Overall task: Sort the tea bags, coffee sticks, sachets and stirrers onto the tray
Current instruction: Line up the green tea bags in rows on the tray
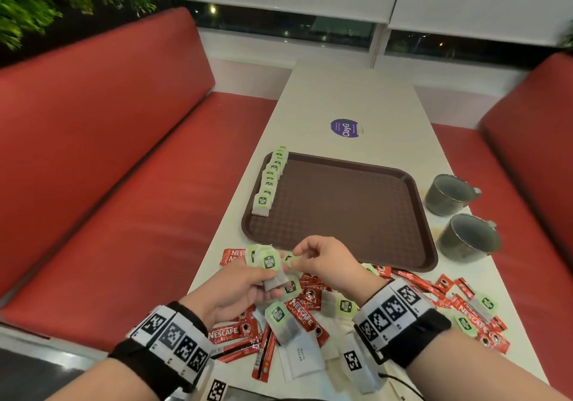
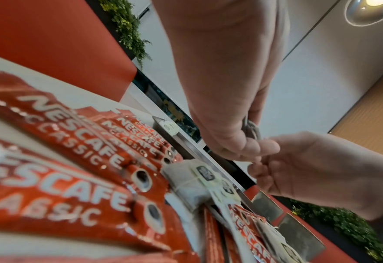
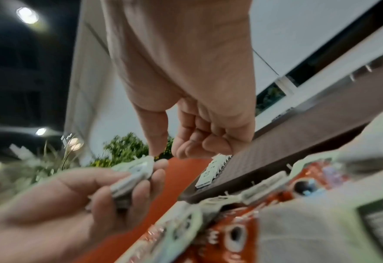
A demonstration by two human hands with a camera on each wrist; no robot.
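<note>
The left hand (image 1: 238, 289) is holding a small stack of tea bags (image 1: 267, 265), thumb on top and fingers curled underneath, just above the near edge of the table (image 1: 356, 100). The right hand (image 1: 322, 261) is meeting it from the right, its thumb and forefinger pinching at the green tag end of the stack while the other fingers are curling in. Beyond the hands a brown tray (image 1: 347, 208) is lying on the table, with a row of tea bags (image 1: 270, 180) overlapping along its left edge. Below the hands a loose pile of red coffee sticks (image 1: 302, 310), more tea bags and white sugar sachets (image 1: 302, 360) is spreading across the near table. Two metal cups (image 1: 459, 217) are sitting just right of the tray.
</note>
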